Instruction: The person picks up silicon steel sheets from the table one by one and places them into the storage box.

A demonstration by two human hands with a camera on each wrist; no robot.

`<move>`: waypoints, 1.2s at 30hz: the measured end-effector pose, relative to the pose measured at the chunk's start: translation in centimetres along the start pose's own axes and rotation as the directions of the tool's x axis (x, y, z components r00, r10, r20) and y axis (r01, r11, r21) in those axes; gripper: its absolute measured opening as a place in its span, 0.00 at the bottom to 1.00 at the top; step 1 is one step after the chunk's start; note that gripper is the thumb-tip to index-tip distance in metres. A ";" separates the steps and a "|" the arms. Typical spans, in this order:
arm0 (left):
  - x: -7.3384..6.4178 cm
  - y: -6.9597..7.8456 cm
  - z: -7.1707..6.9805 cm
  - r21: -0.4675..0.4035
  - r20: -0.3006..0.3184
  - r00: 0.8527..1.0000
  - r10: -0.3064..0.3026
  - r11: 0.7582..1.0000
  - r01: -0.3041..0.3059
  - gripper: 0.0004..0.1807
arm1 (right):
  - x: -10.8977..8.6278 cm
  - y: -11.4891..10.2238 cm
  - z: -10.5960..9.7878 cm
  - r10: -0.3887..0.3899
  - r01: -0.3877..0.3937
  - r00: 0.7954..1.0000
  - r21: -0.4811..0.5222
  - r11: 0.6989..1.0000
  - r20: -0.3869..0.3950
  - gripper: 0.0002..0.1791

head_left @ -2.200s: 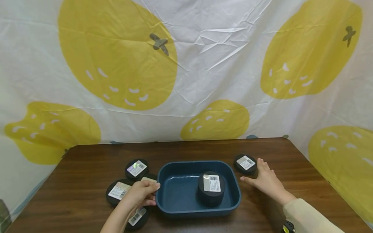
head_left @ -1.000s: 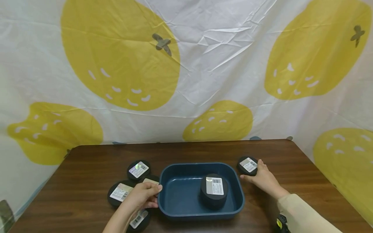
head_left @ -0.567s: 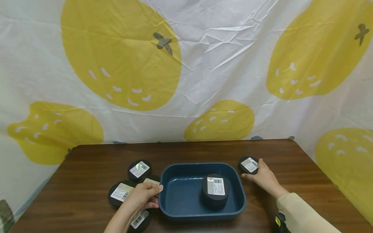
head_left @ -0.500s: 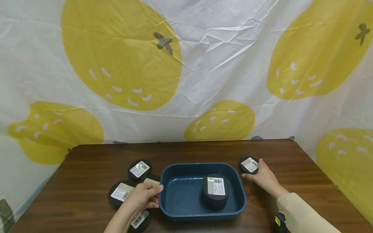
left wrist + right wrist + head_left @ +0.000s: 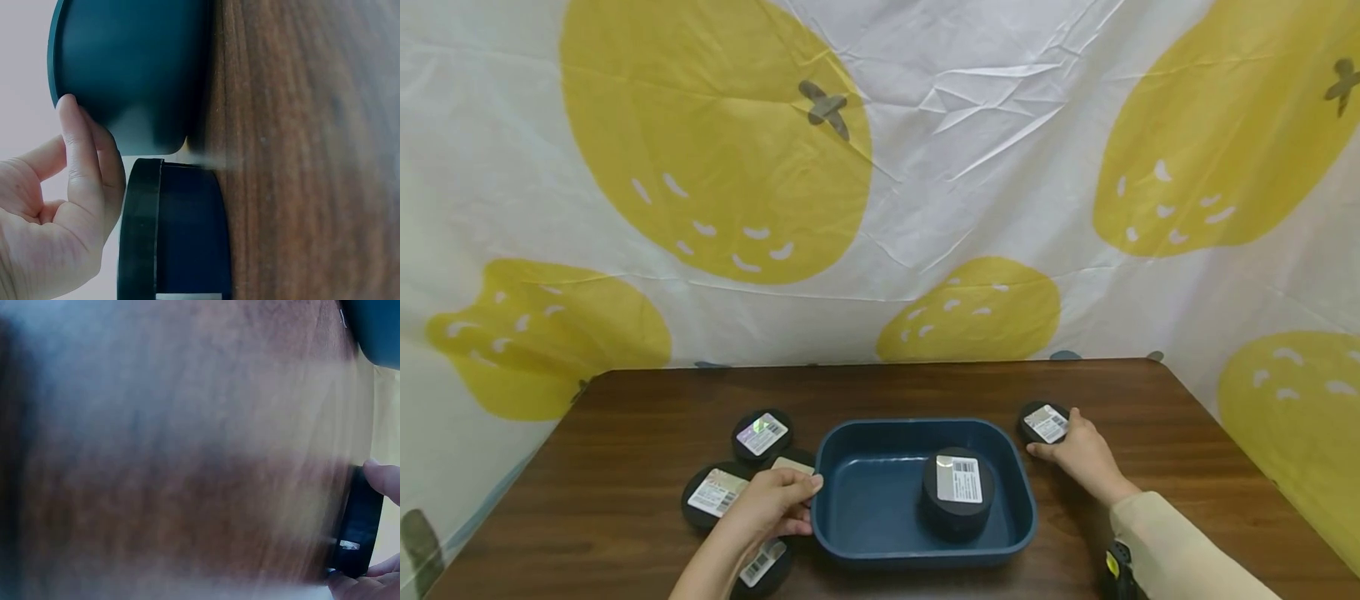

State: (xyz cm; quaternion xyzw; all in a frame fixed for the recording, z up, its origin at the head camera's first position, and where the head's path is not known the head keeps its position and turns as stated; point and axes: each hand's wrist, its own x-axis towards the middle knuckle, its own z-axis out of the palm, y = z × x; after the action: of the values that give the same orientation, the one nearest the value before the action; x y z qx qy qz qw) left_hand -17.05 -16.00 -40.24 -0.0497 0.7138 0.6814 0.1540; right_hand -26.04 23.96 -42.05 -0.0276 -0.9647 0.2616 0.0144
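Note:
A deep blue rectangular tray (image 5: 865, 508) stands on the brown table. My left hand (image 5: 775, 500) pinches its left rim, thumb on the edge. In the left wrist view the fingertips meet the tray wall (image 5: 125, 69). To the right of the tray, my right hand (image 5: 1086, 454) grips a round black jar (image 5: 1043, 422) with a white label, thumb at its near side and fingers at its right. The right wrist view shows thumb and fingers at opposite sides of that jar (image 5: 359, 519). Inside the tray, toward the right, sits another labelled black jar (image 5: 958, 496).
Several more round black jars cluster left of the tray: one at the back (image 5: 762, 435), one farther left (image 5: 715, 496), one partly behind my left hand (image 5: 795, 460) and one under my left wrist (image 5: 763, 571). A lemon-print curtain (image 5: 715, 167) hangs behind the table (image 5: 610, 483).
My right hand has come in from beside the jar on the right, its thumb and fingers closing onto it. My left hand keeps its hold on the tray rim. The head view shifts slightly.

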 end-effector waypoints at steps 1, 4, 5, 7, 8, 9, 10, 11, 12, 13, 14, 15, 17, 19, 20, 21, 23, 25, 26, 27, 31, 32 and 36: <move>0.0 0.0 0.0 0.003 0.000 1.000 -0.001 1.000 0.001 0.12 | 0.0 0.0 0.0 -0.002 0.002 1.000 0.002 1.000 -0.006 0.57; 0.1 -0.1 0.0 0.016 -0.007 1.000 -0.004 1.000 0.005 0.12 | 0.0 0.0 0.0 -0.009 0.009 1.000 0.002 1.000 -0.027 0.56; 0.1 -0.2 0.0 0.020 -0.010 1.000 -0.007 1.000 0.007 0.12 | -0.1 0.0 0.0 -0.012 0.012 0.999 0.001 1.000 -0.033 0.56; 0.1 -0.2 0.0 0.024 -0.011 1.000 -0.007 1.000 0.008 0.12 | -0.1 0.0 -0.1 -0.021 0.021 0.999 -0.004 1.000 -0.044 0.55; 0.1 -0.2 0.0 0.025 -0.012 1.000 -0.007 1.000 0.007 0.12 | -0.2 0.0 -0.1 -0.025 0.025 0.999 -0.002 1.000 -0.047 0.55; 0.1 -0.2 0.0 0.023 -0.013 1.000 -0.008 1.000 0.009 0.12 | -0.2 0.1 -0.1 -0.029 0.029 0.998 -0.003 1.000 -0.051 0.55; 0.1 -0.2 0.0 0.021 -0.012 1.000 -0.007 1.000 0.007 0.12 | -0.2 0.1 -0.1 -0.033 0.033 0.998 -0.002 0.999 -0.052 0.54; 0.1 -0.1 -0.1 0.018 -0.010 1.000 -0.006 1.000 0.007 0.12 | -0.2 0.1 -0.1 -0.035 0.035 0.998 0.000 0.999 -0.053 0.54; 0.1 -0.1 0.0 0.014 -0.009 1.000 -0.005 1.000 0.006 0.12 | -0.2 0.1 -0.1 -0.036 0.036 0.998 0.003 0.999 -0.054 0.55; 0.1 -0.1 0.0 0.011 -0.009 1.000 -0.005 1.000 0.005 0.12 | -0.2 0.2 -0.1 -0.035 0.035 0.998 0.009 0.999 -0.054 0.55; 0.1 -0.1 0.0 0.009 -0.008 1.000 -0.005 1.000 0.005 0.11 | -0.2 0.2 -0.1 -0.031 0.032 0.998 0.013 0.999 -0.053 0.55; 0.1 -0.1 0.0 0.007 -0.007 1.000 -0.004 1.000 0.004 0.11 | -0.2 0.3 -0.1 -0.029 0.030 0.998 0.014 0.999 -0.052 0.55; 0.1 -0.1 0.0 0.005 -0.005 1.000 -0.001 1.000 0.001 0.11 | -0.3 0.3 -0.1 -0.020 0.021 0.999 0.018 1.000 -0.046 0.56; 0.1 -0.1 0.0 0.003 -0.005 1.000 0.000 1.000 0.000 0.12 | -0.2 0.4 -0.1 -0.014 0.014 0.999 0.014 1.000 -0.040 0.57; 0.1 -0.1 0.0 0.002 -0.005 1.000 0.001 1.000 -0.001 0.12 | -0.2 0.4 -0.1 -0.010 0.011 0.999 0.011 1.000 -0.036 0.58; 0.1 -0.1 0.0 0.002 -0.005 1.000 0.002 1.000 -0.002 0.12 | -0.2 0.5 -0.1 -0.007 0.007 0.999 0.010 1.000 -0.032 0.58; 0.1 -0.1 0.0 0.004 -0.007 1.000 0.001 1.000 -0.001 0.12 | -0.2 0.5 -0.1 0.000 0.000 1.000 0.010 1.000 -0.023 0.59; 0.1 0.0 0.0 0.010 -0.010 1.000 0.000 1.000 0.000 0.12 | -0.2 0.5 -0.1 0.008 -0.008 1.000 0.019 1.000 -0.014 0.59; 0.1 0.0 0.0 0.014 -0.012 1.000 -0.001 1.000 0.001 0.12 | -0.2 0.5 -0.1 0.013 -0.013 1.000 0.026 1.000 -0.007 0.59; 0.2 0.0 0.0 0.017 -0.014 1.000 -0.001 1.000 0.002 0.12 | -0.2 0.5 -0.1 0.016 -0.016 1.000 0.030 0.999 -0.004 0.59; 0.2 0.0 0.1 0.021 -0.017 1.000 -0.004 1.000 0.004 0.12 | -0.2 0.6 -0.1 0.028 -0.028 1.000 0.039 0.999 0.002 0.59; 0.2 0.0 0.1 0.019 -0.015 1.000 -0.003 1.000 0.004 0.12 | -0.2 0.6 -0.1 0.029 -0.029 1.000 0.039 0.999 0.002 0.60; 0.2 -0.1 0.0 0.005 -0.007 1.000 0.002 1.000 -0.002 0.13 | -0.1 0.7 -0.1 0.026 -0.027 1.000 0.036 0.999 0.005 0.60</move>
State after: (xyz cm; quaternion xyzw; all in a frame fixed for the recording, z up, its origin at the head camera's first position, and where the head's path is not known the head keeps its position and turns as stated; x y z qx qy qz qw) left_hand -17.20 -15.99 -40.42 -0.0509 0.7160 0.6797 0.1508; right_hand -25.86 24.57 -42.30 -0.0395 -0.9593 0.2794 0.0091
